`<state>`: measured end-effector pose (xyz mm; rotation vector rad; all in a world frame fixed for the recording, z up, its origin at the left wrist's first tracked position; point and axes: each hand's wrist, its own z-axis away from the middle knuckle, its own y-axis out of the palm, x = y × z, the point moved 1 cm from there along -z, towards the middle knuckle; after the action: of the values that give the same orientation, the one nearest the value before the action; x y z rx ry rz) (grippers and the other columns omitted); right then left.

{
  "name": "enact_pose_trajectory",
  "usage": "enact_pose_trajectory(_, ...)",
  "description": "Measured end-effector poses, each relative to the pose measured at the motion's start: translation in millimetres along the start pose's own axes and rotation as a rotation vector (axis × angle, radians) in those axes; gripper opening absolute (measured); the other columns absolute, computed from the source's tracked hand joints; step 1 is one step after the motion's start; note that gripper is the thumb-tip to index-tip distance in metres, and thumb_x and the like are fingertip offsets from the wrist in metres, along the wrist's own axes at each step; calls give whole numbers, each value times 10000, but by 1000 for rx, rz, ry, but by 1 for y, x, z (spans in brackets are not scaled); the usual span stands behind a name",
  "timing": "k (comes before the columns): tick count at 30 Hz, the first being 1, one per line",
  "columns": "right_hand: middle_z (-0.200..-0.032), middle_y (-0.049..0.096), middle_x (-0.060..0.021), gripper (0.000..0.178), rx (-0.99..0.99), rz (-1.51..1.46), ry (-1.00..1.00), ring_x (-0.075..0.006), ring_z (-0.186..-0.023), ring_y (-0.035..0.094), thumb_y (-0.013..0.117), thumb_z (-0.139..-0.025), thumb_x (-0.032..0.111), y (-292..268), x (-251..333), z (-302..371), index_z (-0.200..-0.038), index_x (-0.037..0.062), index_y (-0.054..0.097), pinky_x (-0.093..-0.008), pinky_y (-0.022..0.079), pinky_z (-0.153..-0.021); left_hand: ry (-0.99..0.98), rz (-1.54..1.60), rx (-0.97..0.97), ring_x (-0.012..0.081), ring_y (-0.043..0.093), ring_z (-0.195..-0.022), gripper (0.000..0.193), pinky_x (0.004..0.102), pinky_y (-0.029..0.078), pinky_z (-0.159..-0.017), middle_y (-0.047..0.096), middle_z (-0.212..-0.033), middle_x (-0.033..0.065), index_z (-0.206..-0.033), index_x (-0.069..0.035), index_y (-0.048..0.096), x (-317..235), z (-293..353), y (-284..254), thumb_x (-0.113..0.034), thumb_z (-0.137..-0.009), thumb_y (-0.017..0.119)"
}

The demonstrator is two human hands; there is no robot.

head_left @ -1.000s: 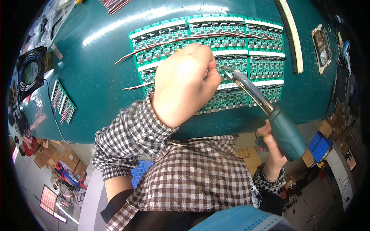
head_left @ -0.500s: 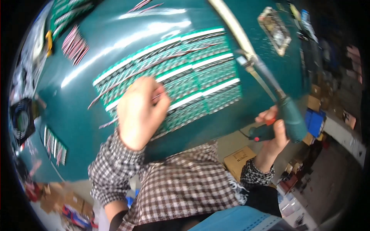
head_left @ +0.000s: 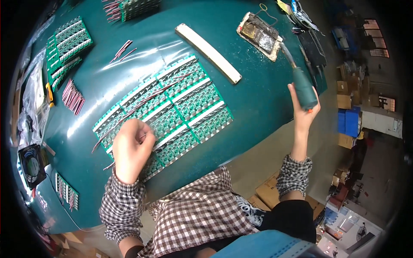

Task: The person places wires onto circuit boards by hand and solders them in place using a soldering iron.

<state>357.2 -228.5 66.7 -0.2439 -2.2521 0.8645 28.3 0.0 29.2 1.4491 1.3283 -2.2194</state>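
My left hand [head_left: 131,150] is closed in a pinch over the lower left part of a panel of green circuit boards [head_left: 193,92]. A thin red and black wire [head_left: 143,136] shows between the fingertips, partly hidden by them. More such wires [head_left: 142,104] lie slantwise across the panel. Out to the right, my right hand [head_left: 305,112] grips the dark green handle of a soldering gun [head_left: 303,88]. Its metal tip reaches the right edge of a stained metal tray [head_left: 260,36] strewn with solder residue; whether they touch I cannot tell.
A long pale bar [head_left: 208,52] lies beyond the panel. At the left are a wire bundle [head_left: 74,96], stacked boards [head_left: 71,41], a yellow-handled tool [head_left: 50,94] and a black fan [head_left: 32,165]. More wired boards [head_left: 137,7] stand at the far edge. A small board strip [head_left: 66,191] lies near left.
My right hand has swung the soldering gun away from near the panel, up to the tray. My left hand keeps its pinch over the boards. The whole view has shifted.
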Motion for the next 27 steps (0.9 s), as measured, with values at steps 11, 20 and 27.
enact_pose_trajectory(11, -962, 636, -72, 434, 261, 382, -394, -261, -889, 611, 652, -636, -7, -25, 12, -23, -1061, 82, 642, -339, 498, -754, -44, -10, -9, 118, 506, -564, 57, 260, 430, -537, 532, -666, 52, -747, -16, 564, 4, 4, -6, -9, -730, 617)
enact_pose_trajectory(20, -937, 648, -77, 377, 385, 348, -444, -253, -869, 621, 661, -651, 41, -26, 16, -34, -1024, 92, 654, -329, 494, -741, -75, 36, 8, 83, 496, -577, 58, 237, 421, -537, 524, -662, 26, -759, -13, 568, 10, 4, -6, -2, -738, 621)
enact_pose_trajectory(27, -941, 642, -87, 394, 386, 512, -467, -269, -880, 618, 635, -642, -3, -22, -3, -45, -1028, 73, 651, -338, 496, -749, -72, 46, 36, 72, 496, -583, 60, 228, 420, -536, 531, -667, 15, -766, -7, 567, 10, 2, -7, -2, -746, 623)
